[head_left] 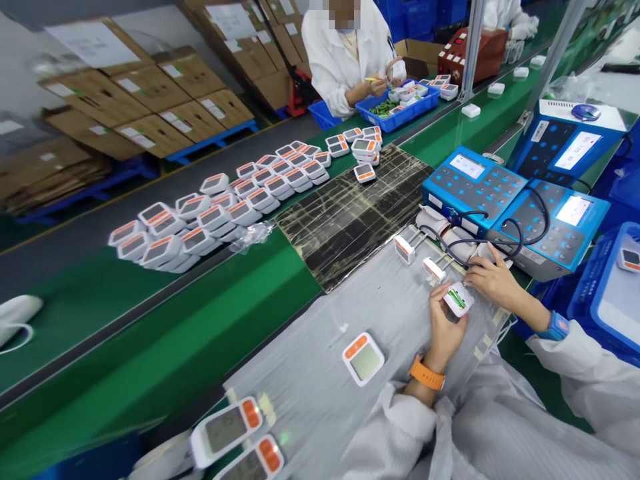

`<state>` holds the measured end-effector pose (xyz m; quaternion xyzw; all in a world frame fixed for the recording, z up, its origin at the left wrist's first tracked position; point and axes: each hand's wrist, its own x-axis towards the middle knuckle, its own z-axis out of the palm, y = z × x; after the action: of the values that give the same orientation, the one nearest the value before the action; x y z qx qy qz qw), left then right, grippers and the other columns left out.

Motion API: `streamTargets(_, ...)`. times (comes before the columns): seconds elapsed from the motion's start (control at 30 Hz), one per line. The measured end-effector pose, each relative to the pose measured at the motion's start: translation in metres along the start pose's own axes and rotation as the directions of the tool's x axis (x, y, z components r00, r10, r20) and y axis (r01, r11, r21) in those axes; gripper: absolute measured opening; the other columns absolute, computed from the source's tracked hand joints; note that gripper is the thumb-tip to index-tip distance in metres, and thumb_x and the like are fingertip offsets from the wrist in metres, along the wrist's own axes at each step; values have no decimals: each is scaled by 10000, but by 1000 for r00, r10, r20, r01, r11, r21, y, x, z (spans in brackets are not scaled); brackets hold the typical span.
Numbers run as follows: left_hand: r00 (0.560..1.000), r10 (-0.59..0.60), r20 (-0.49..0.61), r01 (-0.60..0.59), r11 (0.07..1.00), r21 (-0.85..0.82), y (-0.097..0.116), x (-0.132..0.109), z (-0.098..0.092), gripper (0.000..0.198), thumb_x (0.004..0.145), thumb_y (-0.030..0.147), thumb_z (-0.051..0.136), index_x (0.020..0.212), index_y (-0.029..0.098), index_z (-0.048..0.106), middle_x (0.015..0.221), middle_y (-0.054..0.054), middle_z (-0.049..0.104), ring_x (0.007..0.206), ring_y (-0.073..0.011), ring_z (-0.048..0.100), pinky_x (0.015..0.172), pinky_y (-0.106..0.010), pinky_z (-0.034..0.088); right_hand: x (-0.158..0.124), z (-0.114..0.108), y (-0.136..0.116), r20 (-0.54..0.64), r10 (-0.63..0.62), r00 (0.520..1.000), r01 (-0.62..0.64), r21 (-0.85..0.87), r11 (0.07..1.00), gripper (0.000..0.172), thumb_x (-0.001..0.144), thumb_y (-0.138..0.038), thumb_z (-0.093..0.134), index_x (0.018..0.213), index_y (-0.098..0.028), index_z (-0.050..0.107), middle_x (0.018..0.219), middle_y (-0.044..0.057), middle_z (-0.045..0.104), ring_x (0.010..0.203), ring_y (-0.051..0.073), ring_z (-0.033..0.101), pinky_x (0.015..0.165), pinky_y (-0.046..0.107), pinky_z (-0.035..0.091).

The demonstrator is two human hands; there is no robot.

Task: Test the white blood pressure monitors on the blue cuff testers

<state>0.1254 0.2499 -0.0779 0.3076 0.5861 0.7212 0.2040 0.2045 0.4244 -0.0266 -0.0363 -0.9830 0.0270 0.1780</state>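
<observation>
My left hand [443,327] grips a white monitor unit [457,299], whose open underside shows a green circuit board. My right hand [493,280] lies just beside that unit, its fingers over black tubing [480,248] near a grey cuff [453,233]. Two more white units [404,250] [434,270] lie on the grey sheet [320,373] close to my hands, linked to the tubing. A finished-looking unit [363,359] with an orange strip lies face up on the sheet, left of my left hand.
Blue test machines [475,183] with screens stand right of the cuffs. Rows of white units [215,217] line the green conveyor belt [150,313] beyond a black mat [350,217]. A co-worker [345,67] handles parts over a blue tray [400,113]. Cardboard boxes [150,100] stack on pallets behind.
</observation>
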Motion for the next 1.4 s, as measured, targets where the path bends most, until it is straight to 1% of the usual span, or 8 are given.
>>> streamTargets(0.1,1000,12,8,-13,1000,17,-1,0,0,621,709,44,707,1252,245,480,1383,-130,523,1323,-285,545,1070,-492,510,4,2,-4,-4,9,1000,-9,-3,1000,195,1003,-211,553,918,-255,724,879,-7,742,1136,221,614,1271,612,62)
streamTargets(0.33,999,52,1,-52,995,83,-4,1,2,609,724,48,713,1266,241,513,1359,-123,544,1305,-296,555,1089,-515,490,4,7,-7,2,-13,1000,13,-46,999,196,1009,-185,544,885,-222,692,909,-2,724,1157,209,581,1274,581,76)
streamTargets(0.57,1000,23,-6,-22,995,97,-3,3,3,619,727,75,742,1287,261,553,1372,-115,578,1323,-310,553,1105,-541,486,2,7,-3,-26,-52,998,52,-31,998,220,1021,-175,512,883,-223,678,872,-14,707,1151,193,587,1277,577,59)
streamTargets(0.73,999,-13,37,9,996,94,-3,5,5,625,729,73,736,1302,233,547,1409,-128,576,1327,-317,561,1107,-566,484,4,7,-3,-20,-19,1000,19,7,1000,220,1016,-206,534,864,-220,693,843,-13,722,1128,201,613,1276,593,58)
streamTargets(0.9,995,-88,44,87,996,14,-1,3,4,622,728,71,730,1290,245,528,1488,-117,531,1359,-308,546,1124,-548,484,3,5,1,-18,-15,1000,17,133,991,213,1008,-201,550,898,-238,729,912,-11,769,1138,204,638,1270,629,59)
streamTargets(1.03,992,-119,48,119,993,1,2,4,2,632,724,65,737,1280,270,516,1500,-92,528,1374,-294,537,1141,-545,473,-4,-1,10,-26,-70,997,74,234,969,188,1007,-228,564,956,-250,744,1088,0,771,1242,211,605,1271,624,99)
streamTargets(1.23,989,-146,33,146,989,0,5,6,2,630,696,63,754,1251,277,546,1484,-72,549,1381,-294,532,1144,-527,474,-11,-6,19,57,-143,988,126,238,963,178,985,-233,598,898,-246,754,1209,21,737,1358,248,525,1265,639,76)
streamTargets(1.4,991,-131,28,132,991,-10,5,6,4,640,701,53,758,1263,286,561,1477,-67,558,1368,-291,544,1150,-527,467,-10,-6,17,47,-156,987,140,255,957,201,979,-185,584,888,-248,752,1200,19,733,1370,250,505,1252,665,19)
